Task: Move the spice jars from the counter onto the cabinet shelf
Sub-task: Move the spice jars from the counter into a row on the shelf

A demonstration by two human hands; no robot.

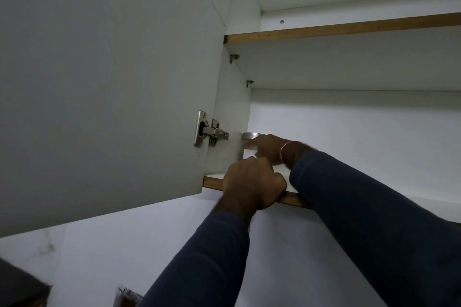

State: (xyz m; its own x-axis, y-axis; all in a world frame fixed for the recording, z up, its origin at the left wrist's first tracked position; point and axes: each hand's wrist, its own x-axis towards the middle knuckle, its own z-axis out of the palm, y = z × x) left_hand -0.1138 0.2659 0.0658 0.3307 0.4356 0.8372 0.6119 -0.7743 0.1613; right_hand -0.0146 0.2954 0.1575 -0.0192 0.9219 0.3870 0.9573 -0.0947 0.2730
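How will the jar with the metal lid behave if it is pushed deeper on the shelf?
The jar looks clear and rigid, probably glass, so likely fragile if knocked against the cabinet wall beside it. It stands upright on the smooth shelf, so it should slide rather than roll. The right hand covers much of it; weight is unclear.

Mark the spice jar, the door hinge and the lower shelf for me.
spice jar (249,136): head view, on its metal lid.
door hinge (212,132): head view, on the hinge arm.
lower shelf (213,183): head view, on its wooden front edge.
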